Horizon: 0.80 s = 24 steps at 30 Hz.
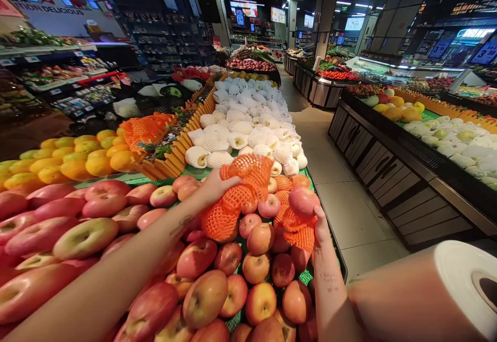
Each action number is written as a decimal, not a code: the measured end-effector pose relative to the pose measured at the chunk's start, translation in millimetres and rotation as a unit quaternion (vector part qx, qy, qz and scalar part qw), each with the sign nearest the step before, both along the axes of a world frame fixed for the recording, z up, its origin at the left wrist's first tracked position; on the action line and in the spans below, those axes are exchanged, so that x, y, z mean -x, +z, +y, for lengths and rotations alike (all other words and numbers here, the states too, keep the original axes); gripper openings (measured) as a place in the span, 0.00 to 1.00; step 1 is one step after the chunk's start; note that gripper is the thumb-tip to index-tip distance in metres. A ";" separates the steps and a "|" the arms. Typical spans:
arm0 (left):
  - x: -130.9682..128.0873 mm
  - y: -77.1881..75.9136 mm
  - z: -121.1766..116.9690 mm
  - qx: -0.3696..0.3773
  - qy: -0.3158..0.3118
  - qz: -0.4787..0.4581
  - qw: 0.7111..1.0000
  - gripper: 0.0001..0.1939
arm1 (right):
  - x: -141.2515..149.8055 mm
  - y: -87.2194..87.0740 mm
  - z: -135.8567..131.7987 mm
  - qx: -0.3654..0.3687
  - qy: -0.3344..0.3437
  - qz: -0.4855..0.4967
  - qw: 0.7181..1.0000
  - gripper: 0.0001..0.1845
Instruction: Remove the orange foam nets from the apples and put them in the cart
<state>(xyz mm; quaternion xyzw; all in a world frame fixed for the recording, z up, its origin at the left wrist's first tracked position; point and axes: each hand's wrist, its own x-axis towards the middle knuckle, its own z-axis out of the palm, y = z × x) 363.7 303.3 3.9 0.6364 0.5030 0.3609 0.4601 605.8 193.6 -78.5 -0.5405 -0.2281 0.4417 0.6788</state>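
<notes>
Apple in the right hand, orange nets in the left

The right hand (321, 225) is closed around the side of a pinkish-red apple (303, 199), held above the near part of the fruit display. An orange foam net (300, 232) hangs just below that apple; whether it wraps the fruit's underside or is only gripped beside it, I cannot tell. The left hand (226, 180) grips a bunch of orange foam nets (248, 176), which covers most of its fingers and hangs over the fruit.

Under and between the hands lie loose apples (258, 268), piled on green matting. Just beyond, near the display's right edge, sit several apples in orange nets (282, 183). Farther back, fruit in white foam nets (248, 124) fills the display. To the left, past a low slatted divider (166, 162), are rows of orange-yellow fruit (85, 158) and a heap of orange netting (145, 130).

At the lower right, a large pale roll (407, 290) stands close to the right forearm. Across the tiled aisle (336, 197) is another produce stand (388, 176).
</notes>
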 end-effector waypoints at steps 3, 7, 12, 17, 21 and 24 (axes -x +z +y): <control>12.5 1.0 -23.3 0.008 0.125 -0.068 0.990 0.30 | -25.9 9.1 9.4 -0.044 0.047 0.045 0.997 0.42; 31.3 -1.1 -36.8 -0.034 0.134 0.020 0.990 0.29 | -71.5 -2.4 38.8 0.023 -0.020 0.021 0.999 0.42; -3.6 -11.2 -18.4 -0.092 0.046 0.324 0.940 0.25 | -86.7 -33.5 69.1 0.186 -0.204 -0.070 0.959 0.42; -123.9 -58.3 29.2 -0.136 -0.126 0.485 0.855 0.24 | -89.2 -50.5 64.1 0.178 -0.280 -0.100 0.938 0.51; -223.0 -109.0 61.7 -0.169 -0.216 0.495 0.824 0.41 | -99.0 -49.6 59.4 0.151 -0.274 -0.023 0.950 0.55; -269.7 -142.4 77.0 -0.183 -0.234 0.489 0.820 0.44 | -104.0 -44.0 62.1 0.123 -0.284 0.037 0.950 0.56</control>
